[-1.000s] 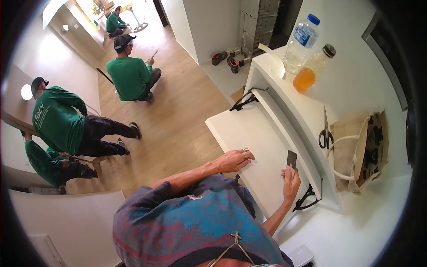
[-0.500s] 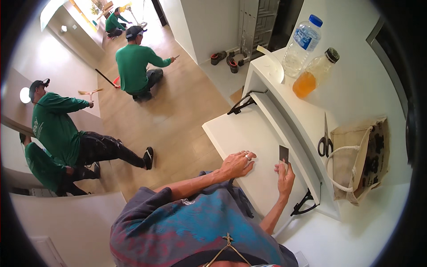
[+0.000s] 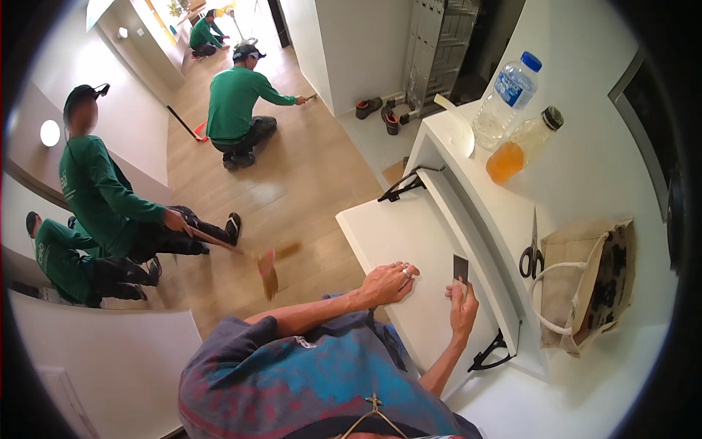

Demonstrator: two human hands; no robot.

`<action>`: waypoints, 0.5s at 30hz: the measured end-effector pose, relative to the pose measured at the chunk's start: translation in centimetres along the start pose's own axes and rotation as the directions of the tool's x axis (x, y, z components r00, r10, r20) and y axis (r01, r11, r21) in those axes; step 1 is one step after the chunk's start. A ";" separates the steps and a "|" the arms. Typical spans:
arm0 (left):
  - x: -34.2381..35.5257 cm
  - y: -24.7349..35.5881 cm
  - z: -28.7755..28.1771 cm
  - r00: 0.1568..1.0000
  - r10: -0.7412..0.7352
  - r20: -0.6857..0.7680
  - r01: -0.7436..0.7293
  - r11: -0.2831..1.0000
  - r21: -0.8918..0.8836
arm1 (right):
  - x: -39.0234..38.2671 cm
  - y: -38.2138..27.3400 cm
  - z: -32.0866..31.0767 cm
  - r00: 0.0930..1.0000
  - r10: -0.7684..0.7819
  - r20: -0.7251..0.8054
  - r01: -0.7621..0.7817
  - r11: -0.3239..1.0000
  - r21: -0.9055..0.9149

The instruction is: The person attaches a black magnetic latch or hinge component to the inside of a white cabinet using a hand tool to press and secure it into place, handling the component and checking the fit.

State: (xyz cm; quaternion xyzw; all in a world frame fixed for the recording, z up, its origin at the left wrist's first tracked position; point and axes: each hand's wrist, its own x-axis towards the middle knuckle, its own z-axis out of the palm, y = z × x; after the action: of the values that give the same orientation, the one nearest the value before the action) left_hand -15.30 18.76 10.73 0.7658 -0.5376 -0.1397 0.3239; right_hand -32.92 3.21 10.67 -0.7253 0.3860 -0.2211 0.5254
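Note:
My right hand (image 3: 462, 306) pinches a thin dark rectangular plate (image 3: 460, 268), which stands up from the fingers above a white fold-down panel (image 3: 409, 227). Whether it is a scraper blade I cannot tell. Near the panel's left edge is my left hand (image 3: 390, 284), a ring on one finger. Its fingers are curled in, their tips partly hidden, and no object shows in them. Black hinged stays (image 3: 404, 187) join the panel to the white cabinet (image 3: 504, 197).
On the cabinet top are a water bottle (image 3: 507, 99), a bottle of orange drink (image 3: 523, 146), black-handled scissors (image 3: 532, 256) and a canvas bag (image 3: 586, 285). To the left, a standing person (image 3: 102, 190) holds a broom (image 3: 269, 269); another person (image 3: 235, 106) crouches on the wooden floor.
My left hand's fingers have curled in more. The plate in my right hand has shifted slightly down the view. The standing person has swung the broom down toward the floor.

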 end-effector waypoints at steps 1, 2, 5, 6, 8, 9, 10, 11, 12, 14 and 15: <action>-0.1 0.0 0.0 1.000 -0.004 0.002 0.004 1.000 0.001 | -0.3 -0.2 -0.2 1.000 0.002 -0.011 -0.002 1.000 0.002; 0.0 -0.2 0.0 1.000 0.010 -0.002 -0.010 1.000 0.000 | -0.6 -0.3 -0.3 1.000 0.005 -0.023 -0.005 1.000 0.004; 0.1 -0.3 0.2 1.000 0.023 0.004 -0.023 1.000 -0.014 | -1.4 0.4 -0.8 0.998 0.046 -0.044 -0.043 0.997 0.066; 0.1 -0.4 0.2 1.000 0.014 0.014 -0.013 1.000 -0.016 | -1.8 0.7 -0.9 0.997 0.063 -0.047 -0.059 0.995 0.086; 0.3 -0.4 0.2 0.999 0.005 0.038 -0.005 1.000 -0.014 | -2.3 1.6 -1.1 0.993 0.098 -0.061 -0.089 0.988 0.128; 0.4 -0.4 0.2 0.999 0.005 0.053 -0.005 1.000 -0.011 | -2.7 1.9 -1.3 0.993 0.097 -0.071 -0.085 0.984 0.157; 0.6 -0.4 0.1 0.998 0.005 0.066 -0.005 1.000 -0.006 | -3.1 2.1 -1.3 0.992 0.095 -0.080 -0.079 0.979 0.186; 1.0 -0.3 0.1 0.990 -0.024 0.138 0.049 0.981 -0.188 | -3.4 2.3 -1.4 0.991 0.094 -0.090 -0.072 0.974 0.215; 1.2 0.4 0.0 0.975 -0.040 0.217 0.119 0.924 -0.362 | -3.9 2.3 -1.6 0.989 0.106 -0.105 -0.078 0.967 0.242; 2.6 1.7 -0.1 0.965 0.032 0.259 0.125 0.817 -0.564 | -5.0 2.2 -2.1 0.982 0.133 -0.135 -0.088 0.951 0.297; 3.4 2.6 0.0 0.971 0.090 0.220 0.066 0.786 -0.615 | -5.7 2.4 -2.4 0.983 0.124 -0.132 -0.079 0.949 0.305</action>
State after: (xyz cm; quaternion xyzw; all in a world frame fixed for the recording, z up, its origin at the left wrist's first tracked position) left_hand -15.83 15.09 12.87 0.5920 -0.5017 -0.3961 0.4908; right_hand -38.92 5.93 9.80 -0.5980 0.4234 -0.3033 0.6092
